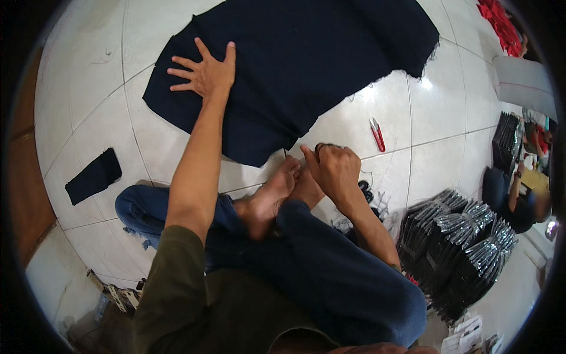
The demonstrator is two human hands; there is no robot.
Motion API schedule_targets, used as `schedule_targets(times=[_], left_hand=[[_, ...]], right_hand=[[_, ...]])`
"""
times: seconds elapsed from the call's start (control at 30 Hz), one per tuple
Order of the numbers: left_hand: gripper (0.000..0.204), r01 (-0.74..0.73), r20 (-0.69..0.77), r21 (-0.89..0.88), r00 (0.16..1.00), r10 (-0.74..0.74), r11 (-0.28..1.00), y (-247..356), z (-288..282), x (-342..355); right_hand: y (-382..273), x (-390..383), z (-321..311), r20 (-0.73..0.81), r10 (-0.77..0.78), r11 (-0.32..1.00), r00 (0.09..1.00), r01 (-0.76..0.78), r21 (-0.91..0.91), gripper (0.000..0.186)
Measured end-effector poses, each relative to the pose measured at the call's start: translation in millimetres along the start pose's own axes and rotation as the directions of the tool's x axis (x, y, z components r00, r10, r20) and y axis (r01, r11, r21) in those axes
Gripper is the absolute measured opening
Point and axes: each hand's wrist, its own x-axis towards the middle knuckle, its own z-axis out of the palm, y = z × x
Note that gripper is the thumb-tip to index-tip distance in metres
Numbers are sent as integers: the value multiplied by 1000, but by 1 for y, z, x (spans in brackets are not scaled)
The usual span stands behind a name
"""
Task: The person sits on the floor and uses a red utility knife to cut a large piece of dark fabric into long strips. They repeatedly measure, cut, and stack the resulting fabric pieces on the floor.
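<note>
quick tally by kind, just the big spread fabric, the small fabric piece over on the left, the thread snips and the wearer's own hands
Large navy fabric sheet: 1
Small dark fabric piece: 1
Red-handled thread snips: 1
Hands (left hand, right hand): 2
Total: 5

Left arm [197,159] stretched forward, left hand [207,75] palm down, fingers splayed wide. Right forearm [371,221] angled inward, right hand [336,171] back up, fingers curled under, thumb extended. Hands well apart.

Left hand [210,74] on cloth [306,65] (navy); snips [378,138]
</note>
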Motion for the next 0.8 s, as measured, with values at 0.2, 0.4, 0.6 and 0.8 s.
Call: schedule_targets(times=[0.2, 0.4, 0.6, 0.8], left_hand=[[89, -42, -60, 35, 997, 44, 999, -3, 18, 0], [86, -47, -65, 36, 997, 50, 998, -4, 17, 0], [90, 3, -45, 83, 999, 0, 997, 2, 0, 2], [97, 221, -30, -30, 975, -222, 975, 1, -21, 25]], right_hand=[[3, -40, -48, -33, 16, 999, 999, -14, 46, 42], [3, -85, -108, 88, 138, 990, 986, -139, 4, 40], [44, -99, -102, 357, 162, 980, 920, -193, 53, 50], [1, -27, -10, 439, -45, 428, 897, -380, 820, 39]])
